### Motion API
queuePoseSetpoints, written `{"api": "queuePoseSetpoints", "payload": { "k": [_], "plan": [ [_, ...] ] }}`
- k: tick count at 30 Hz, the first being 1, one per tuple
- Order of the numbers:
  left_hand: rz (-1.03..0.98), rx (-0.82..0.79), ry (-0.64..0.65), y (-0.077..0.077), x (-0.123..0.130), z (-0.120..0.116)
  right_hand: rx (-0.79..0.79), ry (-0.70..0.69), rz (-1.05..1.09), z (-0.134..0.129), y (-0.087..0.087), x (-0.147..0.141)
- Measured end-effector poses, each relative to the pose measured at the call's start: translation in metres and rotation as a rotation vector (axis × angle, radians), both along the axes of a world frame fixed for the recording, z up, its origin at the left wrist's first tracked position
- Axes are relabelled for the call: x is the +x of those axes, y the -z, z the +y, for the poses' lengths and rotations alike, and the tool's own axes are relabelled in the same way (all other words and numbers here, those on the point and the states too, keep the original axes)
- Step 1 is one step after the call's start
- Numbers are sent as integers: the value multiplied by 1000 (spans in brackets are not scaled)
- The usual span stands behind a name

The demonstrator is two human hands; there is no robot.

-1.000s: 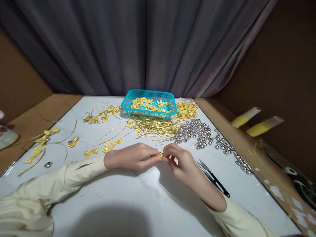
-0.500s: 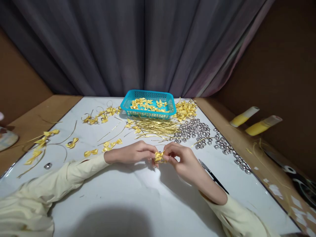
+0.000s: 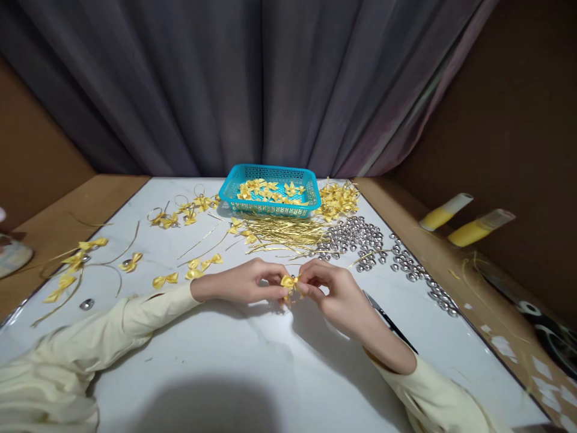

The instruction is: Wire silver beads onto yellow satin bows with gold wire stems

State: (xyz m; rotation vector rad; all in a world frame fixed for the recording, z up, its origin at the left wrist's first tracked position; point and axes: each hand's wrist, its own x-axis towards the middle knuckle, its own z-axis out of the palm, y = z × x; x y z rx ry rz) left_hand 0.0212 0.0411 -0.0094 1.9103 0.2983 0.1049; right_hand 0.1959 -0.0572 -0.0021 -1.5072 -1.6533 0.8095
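A small yellow ribbon bow (image 3: 290, 281) is pinched between my two hands above the middle of the white table (image 3: 252, 373). My left hand (image 3: 252, 281) grips its left side, and my right hand (image 3: 328, 293) holds its right side between thumb and forefinger. Thin gold cord shows around the bow, partly hidden by the fingers. Beyond my hands lies a pile of gold cords (image 3: 288, 231). Silver heart-shaped pieces (image 3: 356, 234) are heaped behind my right hand. Several loose yellow bows (image 3: 164, 280) lie to the left.
A blue basket (image 3: 270, 210) with yellow bows stands at the back, a bow pile (image 3: 339, 200) beside it. A black-handled blade (image 3: 391, 323) lies by my right wrist. Two yellow-filled tubes (image 3: 481, 228) and scissors (image 3: 532, 313) are at the right.
The bow has turned a little between my fingers, and its loops now show more clearly. My left fingers have shifted slightly on it; my right hand is almost unmoved.
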Motion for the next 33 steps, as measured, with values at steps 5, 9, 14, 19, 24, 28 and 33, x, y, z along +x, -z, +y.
{"api": "queuePoseSetpoints", "payload": {
  "k": [5,9,14,19,24,28,33],
  "plan": [
    [-22,73,7,2,1,-1,-21,8,12,1,0,0],
    [-60,218,6,-2,0,-1,-21,-5,19,0,-1,-1],
    [-67,262,23,-6,-2,-1,7,-13,-23,-2,0,-3],
    [-27,417,-28,-1,0,-6,2,-38,-95,-3,2,-3],
    [-4,485,13,2,1,-8,-4,-78,-189,-3,5,-2],
    [-4,485,50,4,-1,-6,-10,-98,-241,-4,6,-3],
    [-6,484,64,4,0,-6,-3,-95,-259,-5,7,-4]
  ]
}}
